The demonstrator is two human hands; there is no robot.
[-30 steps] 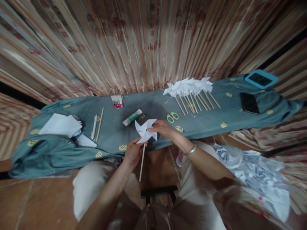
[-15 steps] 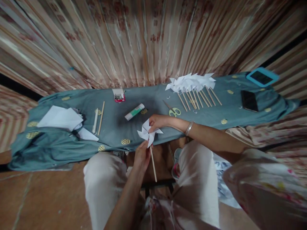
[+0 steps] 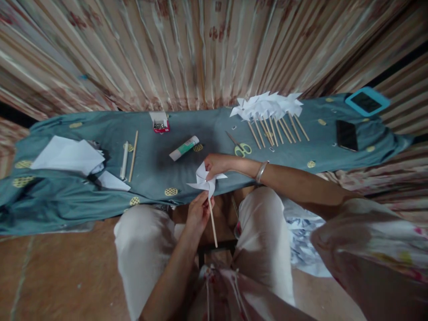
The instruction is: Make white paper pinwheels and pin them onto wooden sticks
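Note:
A white paper pinwheel (image 3: 211,183) on a thin wooden stick (image 3: 213,227) is held over the table's near edge, above my lap. Closed around the upper part of that stick, just below the blades, is my left hand (image 3: 198,211). My right hand (image 3: 216,165) reaches in from the right, its fingers pressed on the pinwheel's upper blade near the centre. The stick's lower end hangs free, tilted slightly to the right. Beyond my right hand lie scissors (image 3: 243,150) with yellow-green handles and a glue stick (image 3: 184,148).
Several finished pinwheels (image 3: 267,107) lie in a row at the back right. A red box of small metal pieces (image 3: 161,126) stands behind. Leftward are a pen (image 3: 125,160), a loose stick (image 3: 133,156) and paper sheets (image 3: 67,155). A dark phone (image 3: 347,135) and blue-framed tablet (image 3: 368,101) lie right.
The view has shifted slightly, so the table things sit a little differently in it. The pinwheel's blades have turned a little; both hands keep their hold.

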